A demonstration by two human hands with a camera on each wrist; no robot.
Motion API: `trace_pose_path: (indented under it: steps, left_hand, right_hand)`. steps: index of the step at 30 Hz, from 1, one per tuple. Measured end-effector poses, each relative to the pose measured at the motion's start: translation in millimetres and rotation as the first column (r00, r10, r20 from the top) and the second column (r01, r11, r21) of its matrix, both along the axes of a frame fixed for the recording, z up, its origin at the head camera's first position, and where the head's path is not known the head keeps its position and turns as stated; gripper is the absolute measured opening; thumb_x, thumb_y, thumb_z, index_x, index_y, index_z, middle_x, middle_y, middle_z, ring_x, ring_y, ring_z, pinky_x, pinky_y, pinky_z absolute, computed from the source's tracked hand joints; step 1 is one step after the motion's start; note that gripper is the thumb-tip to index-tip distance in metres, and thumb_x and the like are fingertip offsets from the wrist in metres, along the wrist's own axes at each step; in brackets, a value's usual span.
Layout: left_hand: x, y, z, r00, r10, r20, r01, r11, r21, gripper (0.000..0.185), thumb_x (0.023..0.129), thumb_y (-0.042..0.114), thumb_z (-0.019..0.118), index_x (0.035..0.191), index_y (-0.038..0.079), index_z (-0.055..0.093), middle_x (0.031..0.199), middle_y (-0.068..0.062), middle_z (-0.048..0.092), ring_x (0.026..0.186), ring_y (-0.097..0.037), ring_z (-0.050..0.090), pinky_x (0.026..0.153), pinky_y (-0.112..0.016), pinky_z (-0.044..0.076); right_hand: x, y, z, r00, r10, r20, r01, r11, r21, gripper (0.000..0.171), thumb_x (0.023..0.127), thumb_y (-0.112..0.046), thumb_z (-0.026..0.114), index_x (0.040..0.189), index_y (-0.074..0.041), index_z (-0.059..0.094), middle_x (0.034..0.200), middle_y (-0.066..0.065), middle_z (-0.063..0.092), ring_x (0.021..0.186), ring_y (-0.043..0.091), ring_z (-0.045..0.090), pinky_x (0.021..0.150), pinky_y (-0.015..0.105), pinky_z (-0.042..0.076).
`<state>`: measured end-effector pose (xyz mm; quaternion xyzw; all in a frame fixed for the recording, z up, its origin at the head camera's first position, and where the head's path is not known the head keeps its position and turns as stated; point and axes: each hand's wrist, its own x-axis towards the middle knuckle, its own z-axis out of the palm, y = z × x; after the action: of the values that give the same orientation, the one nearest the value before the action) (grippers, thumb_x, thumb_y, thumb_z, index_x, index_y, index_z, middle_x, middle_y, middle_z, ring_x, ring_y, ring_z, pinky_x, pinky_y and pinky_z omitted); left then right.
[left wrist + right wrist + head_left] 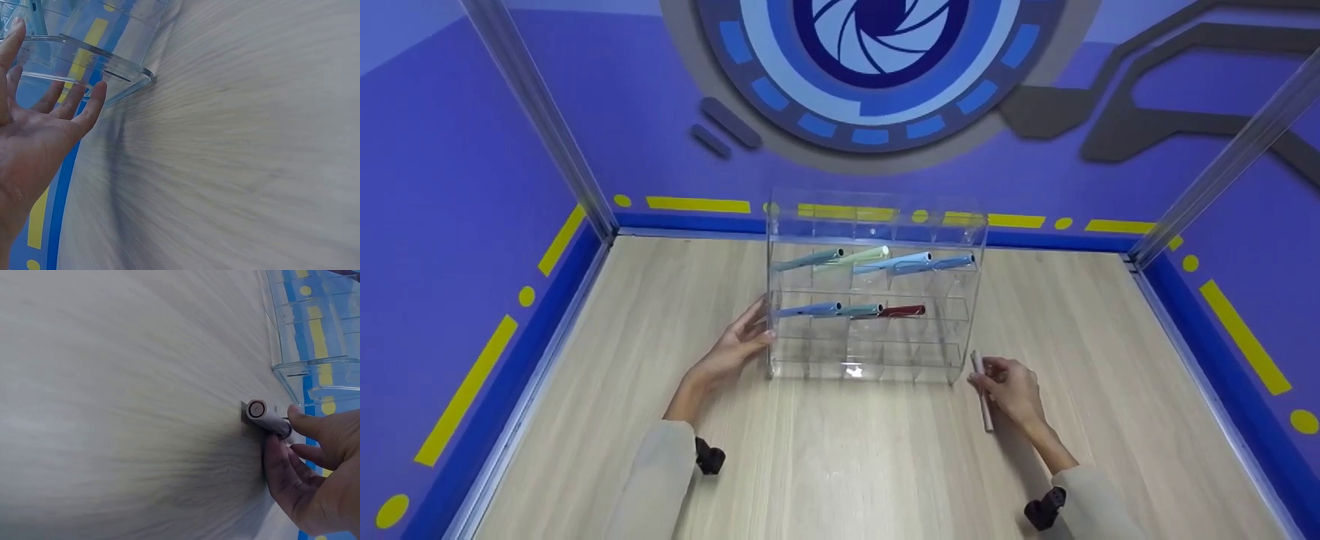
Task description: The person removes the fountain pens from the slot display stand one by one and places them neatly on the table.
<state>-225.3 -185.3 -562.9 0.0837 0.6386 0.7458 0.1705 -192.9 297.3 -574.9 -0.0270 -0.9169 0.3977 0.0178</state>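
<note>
The head view shows the whole scene: a clear acrylic rack (pixel 877 292) with several shelves stands upright on the wooden table (pixel 840 465), and coloured pens lie in its upper two rows, among them a light green pen (pixel 859 256) and a dark red pen (pixel 901 310). The left hand (pixel 733 346) rests with straight fingers against the left side wall of the rack, near its bottom. The left wrist view shows this more closely: the palm (pixel 34 140) is open, the fingers (pixel 90 109) are spread apart and extended, and they touch the lower edge of the rack (pixel 84 56), holding nothing. The right hand (pixel 1014 388) is just beside the right bottom corner of the rack and holds a pale pink pen (pixel 981 390), which lies low over the table. Only the right wrist view shows the round end of this pen (pixel 264 415) and how the thumb and fingers (pixel 306 424) pinch it; the pen's end seems to touch the table, just beside the corner of the rack (pixel 315 374). The pens in the shelves cannot be seen in either wrist view.
</note>
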Motion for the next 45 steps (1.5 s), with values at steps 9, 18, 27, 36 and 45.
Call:
trace_pose_path:
  steps: [9, 18, 27, 36, 45]
  left_hand:
    - [-0.9, -1, 0.4, 1.0, -0.007, -0.015, 0.006, 1.0, -0.025, 0.08, 0.103, 0.013, 0.06, 0.166, 0.021, 0.011, 0.171, -0.016, 0.013, 0.159, -0.036, 0.018, 0.128, -0.049, 0.026]
    - [0.1, 1, -1.8, 1.0, 0.009, -0.008, -0.01, 0.999, -0.048, 0.079, 0.104, 0.014, 0.06, 0.166, 0.022, 0.012, 0.171, -0.015, 0.014, 0.159, -0.036, 0.019, 0.128, -0.051, 0.027]
    - [-0.3, 2, -3.1, 1.0, 0.003, -0.004, -0.003, 1.0, -0.024, 0.081, 0.103, 0.015, 0.061, 0.166, 0.023, 0.011, 0.172, -0.013, 0.015, 0.159, -0.034, 0.019, 0.128, -0.049, 0.025]
    - [1.0, 0, -5.0, 1.0, 0.011, 0.01, -0.011, 0.999, -0.04, 0.075, 0.106, 0.012, 0.055, 0.166, 0.023, 0.01, 0.172, -0.011, 0.014, 0.16, -0.033, 0.017, 0.129, -0.052, 0.022]
    - [3.1, 5, -5.0, 0.999, 0.035, 0.023, -0.034, 0.999, -0.028, 0.075, 0.106, 0.016, 0.057, 0.166, 0.027, 0.014, 0.173, -0.005, 0.014, 0.16, -0.028, 0.015, 0.13, -0.049, 0.02]
  right_hand:
    - [4.9, 8, 8.0, 1.0, -0.006, -0.008, 0.005, 0.99, -0.14, 0.036, 0.099, -0.011, 0.068, 0.129, 0.007, 0.064, 0.107, 0.026, 0.072, 0.074, 0.022, 0.075, 0.054, 0.026, 0.061]
    - [15.7, 4, 36.6, 0.976, -0.1, -0.196, 0.055, 0.973, -0.224, 0.021, 0.099, -0.005, 0.066, 0.118, 0.003, 0.072, 0.103, 0.024, 0.073, 0.069, 0.009, 0.072, 0.053, 0.019, 0.059]
    - [18.7, -23, 71.7, 0.976, -0.05, -0.214, -0.025, 0.943, -0.331, 0.021, 0.097, -0.003, 0.068, 0.117, -0.001, 0.075, 0.101, 0.022, 0.074, 0.068, 0.008, 0.07, 0.055, 0.025, 0.061]
    - [13.7, -47, 82.2, 0.992, 0.042, -0.122, -0.096, 0.87, -0.483, 0.024, 0.1, -0.005, 0.064, 0.123, 0.002, 0.07, 0.096, -0.003, 0.075, 0.075, 0.013, 0.071, 0.061, 0.025, 0.062]
    - [8.2, -62, 76.1, 0.973, 0.127, -0.193, -0.213, 0.814, -0.54, 0.043, 0.098, 0.001, 0.065, 0.14, 0.002, 0.058, 0.126, -0.002, 0.07, 0.089, 0.013, 0.074, 0.069, 0.024, 0.063]
